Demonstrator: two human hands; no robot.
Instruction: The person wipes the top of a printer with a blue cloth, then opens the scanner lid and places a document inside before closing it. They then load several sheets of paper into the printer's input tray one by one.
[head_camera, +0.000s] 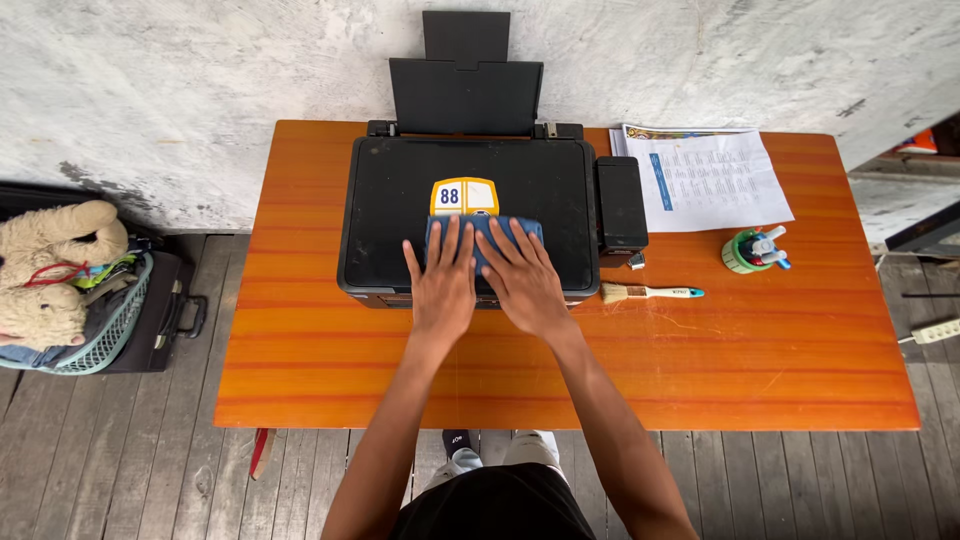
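Bright even daylight, soft faint shadows, sharp focus, slight edge distortion

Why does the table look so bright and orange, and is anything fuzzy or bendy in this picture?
In the head view, soft even daylight lights the orange table, with faint shine along its grain; the black printer stays dark and dull; both hands, left hand and right hand, look sharp on the blue cloth; shadows are weak; the table edges slant because the lens looks from above.

A home porch or veranda: weathered plank floor (120, 440), rough whitewashed wall (200, 70), basket of soft toys (60, 290).
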